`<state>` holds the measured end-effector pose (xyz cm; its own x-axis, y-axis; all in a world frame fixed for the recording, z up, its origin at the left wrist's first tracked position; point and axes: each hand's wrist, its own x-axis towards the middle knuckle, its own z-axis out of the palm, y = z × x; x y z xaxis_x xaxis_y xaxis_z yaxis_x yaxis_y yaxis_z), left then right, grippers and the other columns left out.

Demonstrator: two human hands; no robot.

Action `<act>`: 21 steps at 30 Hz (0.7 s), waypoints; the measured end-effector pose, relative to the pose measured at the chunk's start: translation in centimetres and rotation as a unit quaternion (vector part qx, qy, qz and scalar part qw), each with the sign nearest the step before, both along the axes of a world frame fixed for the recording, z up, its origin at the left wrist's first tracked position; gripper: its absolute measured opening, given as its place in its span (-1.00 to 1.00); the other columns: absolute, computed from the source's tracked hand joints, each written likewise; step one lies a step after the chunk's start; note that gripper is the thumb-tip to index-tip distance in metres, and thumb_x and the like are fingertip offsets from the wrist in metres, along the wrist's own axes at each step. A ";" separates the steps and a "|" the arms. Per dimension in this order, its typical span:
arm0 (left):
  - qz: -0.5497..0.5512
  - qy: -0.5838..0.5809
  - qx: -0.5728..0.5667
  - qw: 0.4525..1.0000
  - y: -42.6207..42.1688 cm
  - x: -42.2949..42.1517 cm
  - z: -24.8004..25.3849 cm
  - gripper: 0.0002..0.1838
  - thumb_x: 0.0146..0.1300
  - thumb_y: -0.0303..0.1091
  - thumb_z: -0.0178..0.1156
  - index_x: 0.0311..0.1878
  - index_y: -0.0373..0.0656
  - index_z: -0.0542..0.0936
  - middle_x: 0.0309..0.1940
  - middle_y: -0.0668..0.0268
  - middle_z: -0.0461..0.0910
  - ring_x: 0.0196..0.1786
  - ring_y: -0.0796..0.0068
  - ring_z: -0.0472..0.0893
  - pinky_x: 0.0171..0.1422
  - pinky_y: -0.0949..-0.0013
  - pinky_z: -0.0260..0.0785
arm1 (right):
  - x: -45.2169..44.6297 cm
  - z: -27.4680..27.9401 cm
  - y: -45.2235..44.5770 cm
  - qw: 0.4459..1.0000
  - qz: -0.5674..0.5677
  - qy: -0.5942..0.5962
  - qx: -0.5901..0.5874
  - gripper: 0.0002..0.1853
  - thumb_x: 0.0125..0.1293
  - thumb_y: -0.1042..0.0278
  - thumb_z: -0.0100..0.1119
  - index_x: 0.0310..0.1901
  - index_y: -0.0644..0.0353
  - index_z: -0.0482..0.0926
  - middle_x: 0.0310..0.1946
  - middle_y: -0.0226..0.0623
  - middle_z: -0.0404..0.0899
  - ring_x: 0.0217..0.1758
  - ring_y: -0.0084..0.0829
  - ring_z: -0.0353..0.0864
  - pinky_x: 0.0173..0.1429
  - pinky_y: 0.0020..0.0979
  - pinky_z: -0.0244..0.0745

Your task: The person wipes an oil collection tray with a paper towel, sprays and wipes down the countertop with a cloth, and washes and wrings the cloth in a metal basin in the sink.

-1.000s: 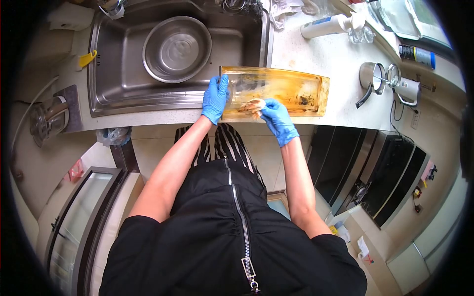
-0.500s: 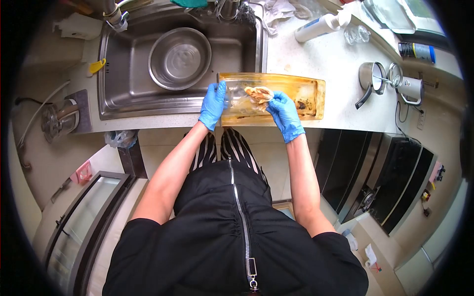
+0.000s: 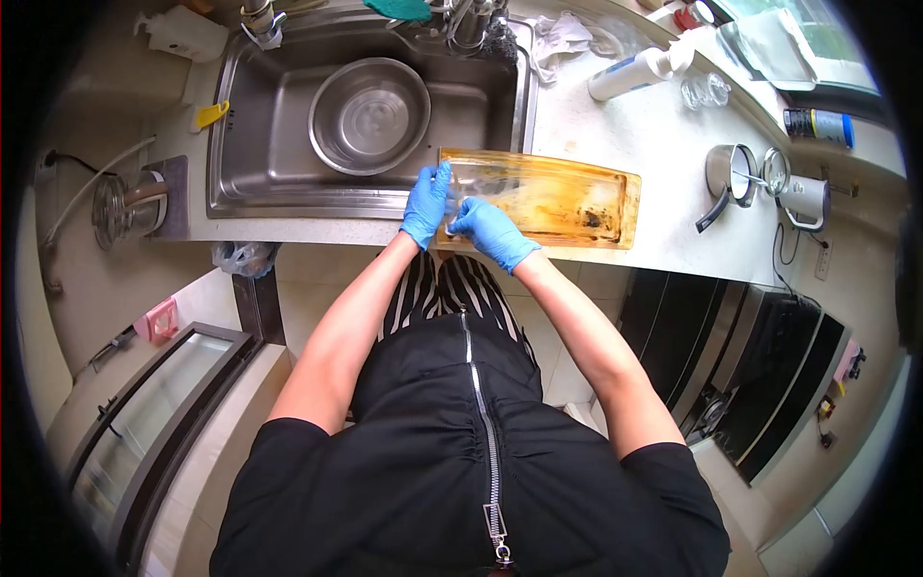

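Note:
A long, shallow, see-through tray point(image 3: 548, 192) lies on the counter in front of me, with its left end beside the sink. Amber grease coats much of it, with dark specks toward the right end; the left part looks clearer. My left hand point(image 3: 426, 207), in a blue glove, is closed around the tray's left end. Low on that same end, my right hand point(image 3: 492, 234), also gloved in blue, presses a crumpled wipe against the tray. Only a small pale bit of the wipe point(image 3: 452, 230) shows below the fingers; the rest is hidden.
A round metal basin point(image 3: 369, 117) sits in the steel sink point(image 3: 274, 200) at the left. A white bottle point(image 3: 630, 75) stands behind the tray. To the right are a small saucepan point(image 3: 728, 178) and a metal pitcher point(image 3: 804, 199). The counter's front edge runs close to me.
My right hand has moved left along the tray with the wipe, from the middle to near my left hand. The wipe was in plain sight before and is mostly covered now.

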<state>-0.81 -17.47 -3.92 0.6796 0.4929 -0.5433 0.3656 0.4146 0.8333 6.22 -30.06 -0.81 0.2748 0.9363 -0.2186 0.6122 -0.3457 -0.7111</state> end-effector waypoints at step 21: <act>-0.017 0.037 0.028 0.999 0.0 0.6 1.4 -0.57 0.23 0.04 0.02 -0.18 -0.20 0.42 -0.70 0.37 0.43 -0.68 0.64 0.41 -0.60 0.51 0.27 | 3.8 2.0 -5.2 0.993 -0.023 -0.001 -0.119 -0.70 0.10 0.18 0.06 -0.40 0.32 0.42 -0.40 0.06 0.44 -0.22 0.00 0.43 -0.11 -0.15 0.33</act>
